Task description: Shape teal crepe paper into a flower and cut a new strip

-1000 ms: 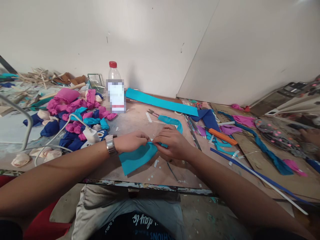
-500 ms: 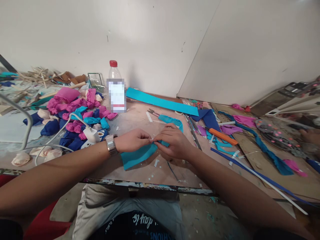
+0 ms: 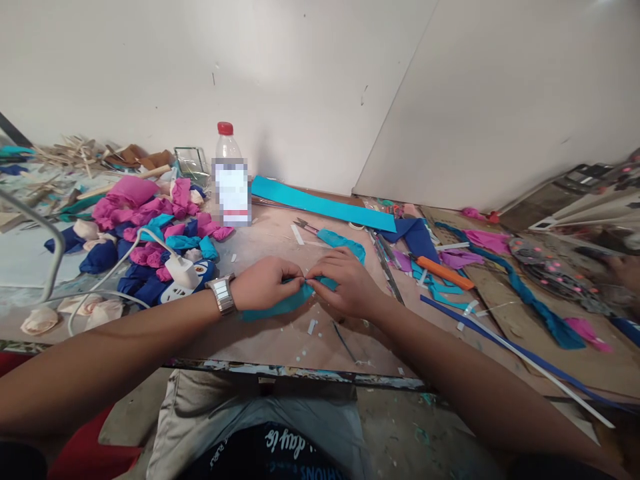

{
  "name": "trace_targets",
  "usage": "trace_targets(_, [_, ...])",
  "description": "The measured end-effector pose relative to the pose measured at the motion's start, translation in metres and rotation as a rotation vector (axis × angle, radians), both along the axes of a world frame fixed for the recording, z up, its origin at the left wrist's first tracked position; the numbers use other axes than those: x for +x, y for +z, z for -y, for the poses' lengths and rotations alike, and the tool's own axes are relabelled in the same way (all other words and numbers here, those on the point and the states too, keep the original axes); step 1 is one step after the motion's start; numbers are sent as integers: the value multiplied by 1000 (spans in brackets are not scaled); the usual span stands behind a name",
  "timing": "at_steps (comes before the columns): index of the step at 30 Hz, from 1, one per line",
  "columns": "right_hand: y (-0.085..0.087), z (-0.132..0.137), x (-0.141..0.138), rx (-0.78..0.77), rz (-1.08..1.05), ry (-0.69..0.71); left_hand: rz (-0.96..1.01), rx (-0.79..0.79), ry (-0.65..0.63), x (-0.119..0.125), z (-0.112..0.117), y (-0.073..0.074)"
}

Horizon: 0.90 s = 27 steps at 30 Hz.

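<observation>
My left hand (image 3: 265, 283) and my right hand (image 3: 343, 281) meet over the middle of the worktable (image 3: 280, 340), fingertips pinched together on a turquoise fabric piece (image 3: 287, 303). Most of that piece is folded up under my left hand; only a narrow edge shows. A metal watch (image 3: 222, 294) sits on my left wrist. A crumpled turquoise strip (image 3: 345, 241) lies just behind my right hand.
A heap of pink, blue and turquoise fabric rolls (image 3: 150, 227) and a white plug with cable (image 3: 180, 270) lie left. A red-capped bottle (image 3: 231, 179), a long turquoise sheet (image 3: 325, 203), small snips (image 3: 305, 225), an orange-handled cutter (image 3: 445, 272) and fabric scraps fill the back and right.
The turquoise piece, which lay spread out flat toward me, has been gathered up under my left hand. Both hands stay pinched at the same spot.
</observation>
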State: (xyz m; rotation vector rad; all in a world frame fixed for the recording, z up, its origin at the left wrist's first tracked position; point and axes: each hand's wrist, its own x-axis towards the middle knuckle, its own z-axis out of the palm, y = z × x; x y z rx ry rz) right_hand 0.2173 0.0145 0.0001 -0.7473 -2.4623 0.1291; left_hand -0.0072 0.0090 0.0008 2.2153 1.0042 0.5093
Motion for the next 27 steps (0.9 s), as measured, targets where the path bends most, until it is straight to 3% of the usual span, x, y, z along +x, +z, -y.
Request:
trace_targets(4, [-3,-1,0,-46,12,-16,-170,230,36,2,4,-1])
trace_targets(8, [-6,-2,2,-77,17,-19,-242,324,29,3,3,-5])
trace_targets(16, [-1,0,1,-116,57,-3,-272,345,-2,3,5,-5])
trace_targets(27, [-3,-3,1,-126,20,-19,-193,217,12,2,6,1])
